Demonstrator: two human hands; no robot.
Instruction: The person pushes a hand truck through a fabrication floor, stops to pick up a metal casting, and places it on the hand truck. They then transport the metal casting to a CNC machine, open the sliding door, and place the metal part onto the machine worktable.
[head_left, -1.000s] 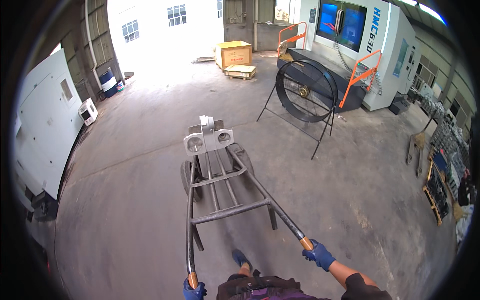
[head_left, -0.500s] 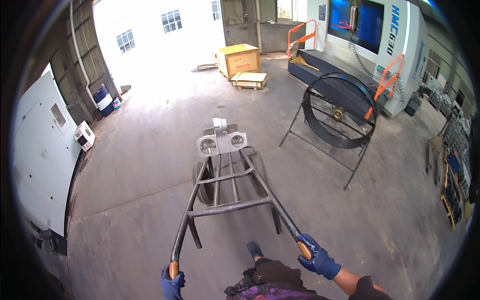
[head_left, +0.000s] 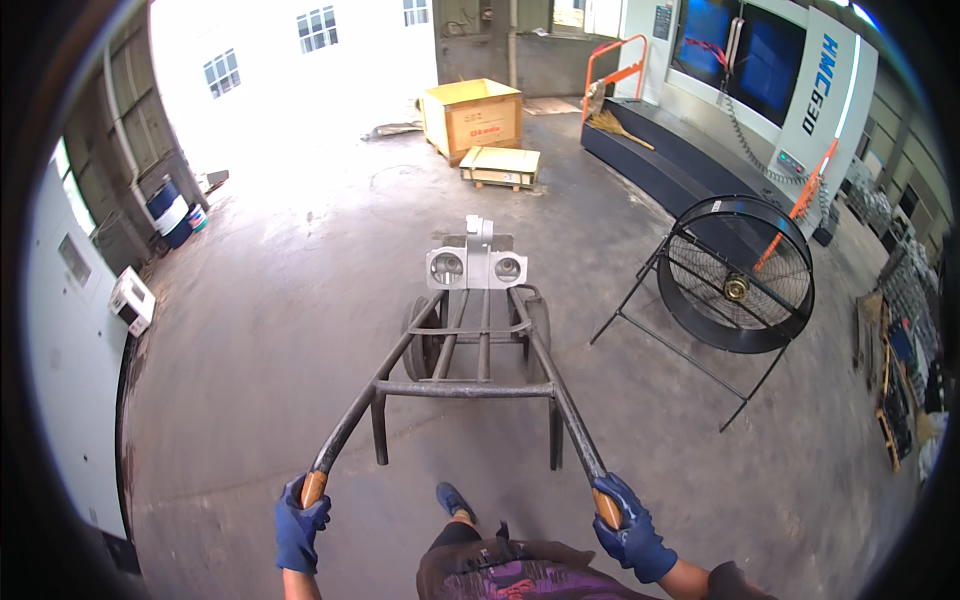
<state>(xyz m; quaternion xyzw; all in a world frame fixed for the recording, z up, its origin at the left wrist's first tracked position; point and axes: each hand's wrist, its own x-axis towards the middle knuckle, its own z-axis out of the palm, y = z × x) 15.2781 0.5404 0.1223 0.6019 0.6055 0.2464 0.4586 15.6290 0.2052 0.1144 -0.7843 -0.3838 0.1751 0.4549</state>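
Observation:
A two-wheeled metal hand cart [head_left: 470,389] with a dark tubular frame stretches out in front of me. My left hand [head_left: 298,525], in a dark blue work glove, is closed round the orange-brown grip [head_left: 314,488] of its left handle. Round the right handle's grip [head_left: 606,507] my right hand [head_left: 632,530] is closed, gloved the same way. At the far end of the frame rests a silver-grey metal casting [head_left: 478,262] with two round bores and an upright lug. The wheels stand either side of the frame, partly hidden by it.
A large black drum fan [head_left: 737,275] on a stand is to the right, before a machine tool [head_left: 760,75] with a dark step. Ahead lie an open wooden crate [head_left: 472,120] and a low wooden box [head_left: 500,167]. A white cabinet [head_left: 70,380] lines the left; drums [head_left: 170,215] stand beyond.
The cart has advanced with me and swung slightly; the fan and crate appear nearer. My left hand shows higher and further left, and both hands keep hold of the grips.

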